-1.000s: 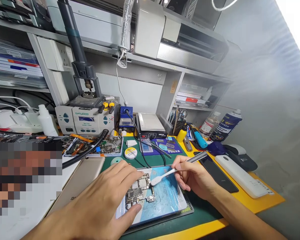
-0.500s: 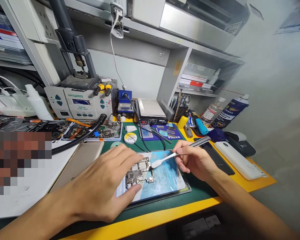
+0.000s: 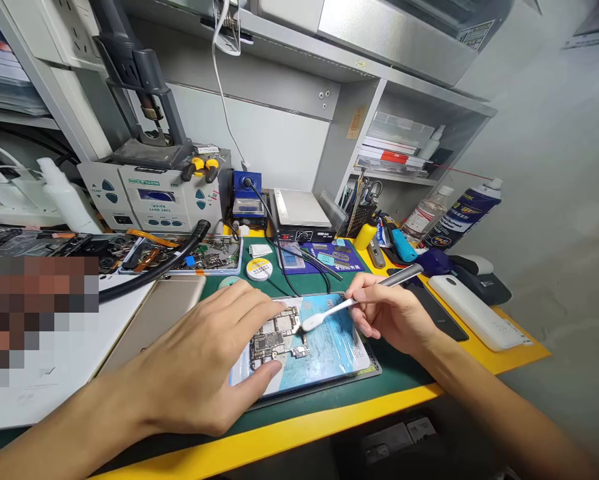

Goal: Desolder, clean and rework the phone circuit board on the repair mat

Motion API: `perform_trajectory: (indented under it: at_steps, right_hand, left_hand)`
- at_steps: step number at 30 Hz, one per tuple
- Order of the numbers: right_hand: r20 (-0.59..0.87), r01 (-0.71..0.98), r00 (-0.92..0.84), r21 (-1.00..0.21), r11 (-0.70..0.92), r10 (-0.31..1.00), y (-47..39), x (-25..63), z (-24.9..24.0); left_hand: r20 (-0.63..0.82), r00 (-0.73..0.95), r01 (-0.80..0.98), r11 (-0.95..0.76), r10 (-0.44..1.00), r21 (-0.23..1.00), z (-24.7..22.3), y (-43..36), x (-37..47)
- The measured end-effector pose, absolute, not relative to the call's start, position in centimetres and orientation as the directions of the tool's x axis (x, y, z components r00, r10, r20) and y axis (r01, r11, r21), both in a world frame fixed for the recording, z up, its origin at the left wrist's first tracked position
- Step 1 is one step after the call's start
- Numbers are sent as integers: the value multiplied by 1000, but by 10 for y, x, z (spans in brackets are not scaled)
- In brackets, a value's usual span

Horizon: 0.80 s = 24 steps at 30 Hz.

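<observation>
A bare phone circuit board (image 3: 272, 339) lies on a blue and white pad (image 3: 324, 353). My left hand (image 3: 219, 353) reaches over it from the left, with the index finger at its far edge and the thumb at its near edge, bracing it in place. My right hand (image 3: 386, 307) pinches the grey handle of a white-necked toothbrush (image 3: 332, 311). The brush head rests at the right edge of the board, its bristles turned down and hidden. My left palm and fingers cover the board's left side.
Left of the pad lie a gold phone panel (image 3: 179, 293) and a black hose (image 3: 179, 257). Behind stand a hot-air station (image 3: 154, 197) and a tray of loose boards (image 3: 219, 253). A white phone (image 3: 474, 310) and a spray can (image 3: 464, 217) are at the right.
The view has tilted and shifted slightly. The toothbrush stays at the board's right edge, its head only slightly displaced. My left hand keeps its place on the board.
</observation>
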State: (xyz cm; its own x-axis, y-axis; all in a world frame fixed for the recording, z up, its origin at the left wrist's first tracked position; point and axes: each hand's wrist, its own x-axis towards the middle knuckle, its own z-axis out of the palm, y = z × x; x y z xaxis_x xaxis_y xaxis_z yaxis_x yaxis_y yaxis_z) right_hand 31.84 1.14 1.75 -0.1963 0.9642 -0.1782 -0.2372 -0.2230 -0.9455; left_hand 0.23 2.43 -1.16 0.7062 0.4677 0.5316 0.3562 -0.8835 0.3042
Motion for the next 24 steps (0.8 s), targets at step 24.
perform_trajectory:
  at_steps: [24]
  right_hand:
    - [-176, -227, -213, -948, -224, 961, 10, 319, 16]
  left_hand:
    - [524, 713, 351, -884, 466, 309, -11, 23, 1]
